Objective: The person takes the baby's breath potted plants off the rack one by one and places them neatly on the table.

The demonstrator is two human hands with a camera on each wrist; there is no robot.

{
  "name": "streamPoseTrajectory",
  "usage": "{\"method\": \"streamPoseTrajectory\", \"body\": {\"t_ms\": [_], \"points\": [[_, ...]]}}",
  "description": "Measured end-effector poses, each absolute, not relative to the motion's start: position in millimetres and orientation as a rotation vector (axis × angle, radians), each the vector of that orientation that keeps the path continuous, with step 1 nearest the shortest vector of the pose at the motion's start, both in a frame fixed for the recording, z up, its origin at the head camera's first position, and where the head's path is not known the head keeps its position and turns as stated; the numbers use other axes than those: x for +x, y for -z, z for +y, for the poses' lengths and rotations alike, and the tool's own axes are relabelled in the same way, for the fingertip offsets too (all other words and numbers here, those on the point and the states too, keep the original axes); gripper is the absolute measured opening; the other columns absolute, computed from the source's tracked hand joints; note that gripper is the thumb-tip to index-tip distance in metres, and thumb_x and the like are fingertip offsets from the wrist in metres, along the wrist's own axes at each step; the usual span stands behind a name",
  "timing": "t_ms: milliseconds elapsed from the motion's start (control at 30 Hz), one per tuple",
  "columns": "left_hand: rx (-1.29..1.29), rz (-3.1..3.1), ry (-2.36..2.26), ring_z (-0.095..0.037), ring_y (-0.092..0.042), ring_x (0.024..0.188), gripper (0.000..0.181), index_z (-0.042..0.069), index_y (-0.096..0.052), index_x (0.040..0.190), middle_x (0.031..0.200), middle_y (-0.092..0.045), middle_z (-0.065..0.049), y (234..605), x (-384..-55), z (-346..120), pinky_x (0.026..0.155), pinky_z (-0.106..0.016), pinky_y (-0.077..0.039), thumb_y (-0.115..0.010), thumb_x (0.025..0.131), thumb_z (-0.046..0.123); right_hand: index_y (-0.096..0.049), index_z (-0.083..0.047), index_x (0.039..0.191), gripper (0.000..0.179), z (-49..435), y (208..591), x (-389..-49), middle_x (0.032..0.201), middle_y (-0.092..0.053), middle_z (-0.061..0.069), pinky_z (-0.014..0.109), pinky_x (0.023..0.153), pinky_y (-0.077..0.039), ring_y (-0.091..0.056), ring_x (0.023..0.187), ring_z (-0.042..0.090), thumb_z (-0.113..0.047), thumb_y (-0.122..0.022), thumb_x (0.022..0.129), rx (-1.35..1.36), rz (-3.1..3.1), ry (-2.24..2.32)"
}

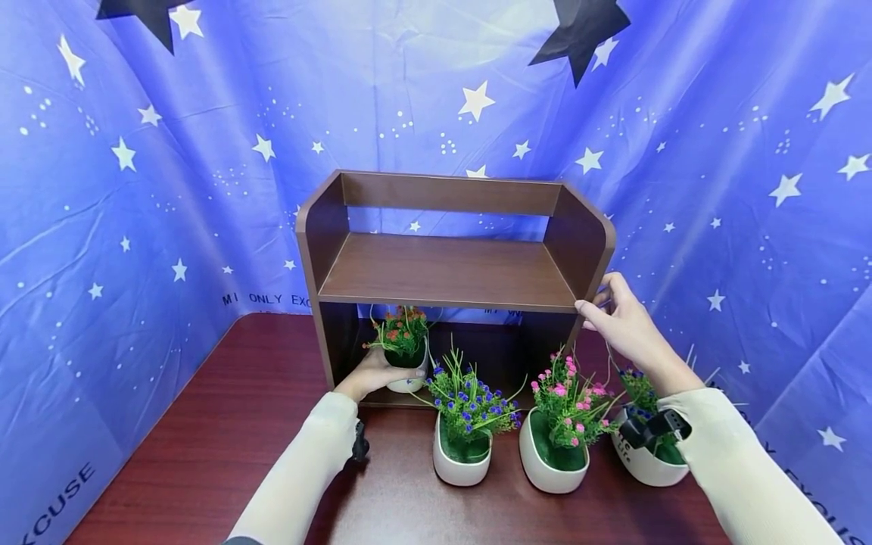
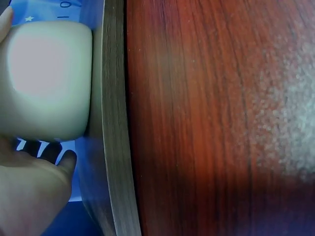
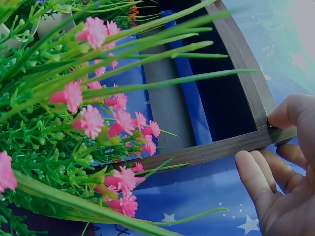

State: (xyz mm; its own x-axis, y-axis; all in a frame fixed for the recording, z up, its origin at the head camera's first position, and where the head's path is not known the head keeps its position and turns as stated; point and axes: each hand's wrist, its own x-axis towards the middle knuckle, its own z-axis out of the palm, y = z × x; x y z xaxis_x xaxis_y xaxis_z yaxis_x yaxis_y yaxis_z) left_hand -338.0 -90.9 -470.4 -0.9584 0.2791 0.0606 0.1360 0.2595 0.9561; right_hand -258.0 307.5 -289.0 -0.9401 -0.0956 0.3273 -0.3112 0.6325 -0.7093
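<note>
My left hand (image 1: 371,375) grips a white flowerpot (image 1: 412,378) of artificial orange-red flowers (image 1: 403,329) inside the lower compartment of a dark brown wooden shelf (image 1: 443,269). The thumb lies across the pot's front. In the left wrist view, the pot's rounded white wall (image 2: 47,81) stands just behind the shelf's lower front edge (image 2: 115,123), fingers curled at its side. With thumb and fingers, my right hand (image 1: 630,329) pinches the front edge of the shelf's right side panel, level with the middle board. The right wrist view shows this hold (image 3: 283,167) at the board's corner.
In front of the shelf stand white pots with blue flowers (image 1: 470,397) and pink flowers (image 1: 565,390). Another blue-flowered pot (image 1: 650,465) sits at the right, partly behind my right wrist. A blue starry curtain (image 1: 436,91) surrounds the reddish-brown table (image 1: 184,424).
</note>
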Motion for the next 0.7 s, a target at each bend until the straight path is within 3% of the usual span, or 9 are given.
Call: {"method": "streamPoseTrajectory", "body": {"t_ms": [233, 467, 700], "points": [[0.367, 2.433, -1.780, -0.024, -0.056, 0.122, 0.073, 0.012, -0.058, 0.136, 0.127, -0.065, -0.005, 472.3, -337.4, -93.5, 0.105, -0.045, -0.043, -0.090, 0.074, 0.032, -0.037, -0.004, 0.127, 0.038, 307.7, 290.9, -260.6, 0.104, -0.047, 0.014, 0.022, 0.073, -0.055, -0.065, 0.088, 0.028, -0.028, -0.056, 0.103, 0.332, -2.597, -1.203], [0.320, 2.483, -1.759, -0.025, -0.056, 0.122, 0.073, 0.008, -0.057, 0.136, 0.128, -0.064, -0.008, 469.0, -332.8, -93.4, 0.104, -0.044, -0.045, -0.089, 0.074, 0.032, -0.037, -0.003, 0.126, 0.038, 307.9, 291.5, -262.1, 0.104, -0.047, 0.014, 0.022, 0.073, -0.055, -0.064, 0.087, 0.025, -0.026, -0.056, 0.102, 0.337, -2.593, -1.203], [0.367, 2.468, -1.776, -0.023, -0.057, 0.119, 0.068, 0.011, -0.060, 0.134, 0.126, -0.065, -0.005, 471.6, -331.9, -94.0, 0.104, -0.044, -0.044, -0.088, 0.075, 0.030, -0.037, -0.003, 0.125, 0.037, 307.7, 291.0, -261.4, 0.102, -0.045, 0.013, 0.024, 0.076, -0.057, -0.062, 0.085, 0.023, -0.025, -0.057, 0.102, 0.342, -2.579, -1.217]]}}
